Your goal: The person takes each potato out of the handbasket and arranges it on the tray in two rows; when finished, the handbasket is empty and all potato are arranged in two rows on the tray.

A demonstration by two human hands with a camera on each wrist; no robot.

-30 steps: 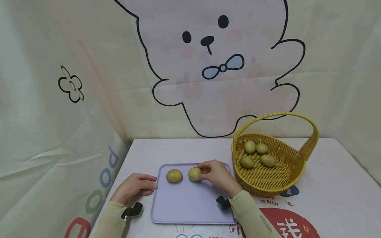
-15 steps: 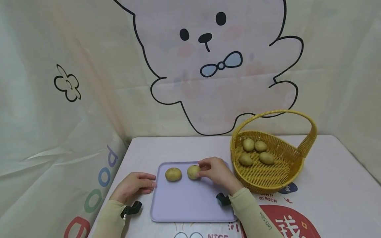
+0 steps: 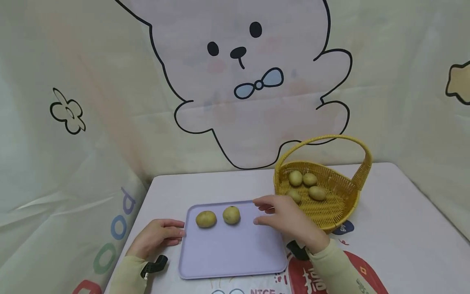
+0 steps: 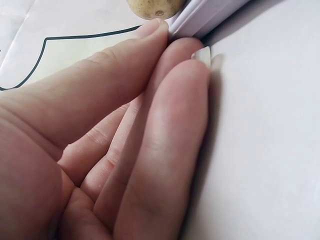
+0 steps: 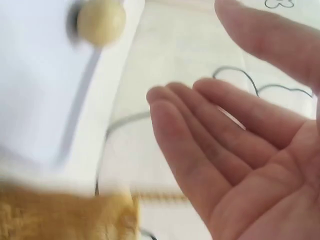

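Two potatoes lie on the lilac tray (image 3: 233,253) in the head view, the left potato (image 3: 206,219) and the right potato (image 3: 231,215), side by side near its far edge. My right hand (image 3: 286,218) hovers over the tray's right side, thumb and fingers apart, holding nothing. Its palm (image 5: 265,195) and spread thumb show in the right wrist view, where the nearby potato (image 5: 102,22) is blurred. Beside the tray's left edge my left hand (image 3: 158,237) rests on the table, its fairly straight fingertips touching the tray rim (image 4: 192,22).
A yellow woven basket (image 3: 332,212) with a tall handle stands right of the tray, holding several potatoes (image 3: 317,193). My right hand partly covers its near left side. The white table (image 3: 371,212) has red printing near the front. Behind hangs a cloth (image 3: 154,151) with cartoon drawings.
My right hand has let go of the right potato and moved right, toward the basket. That potato stays on the tray. The left hand keeps its place at the tray edge; the head view has shifted.
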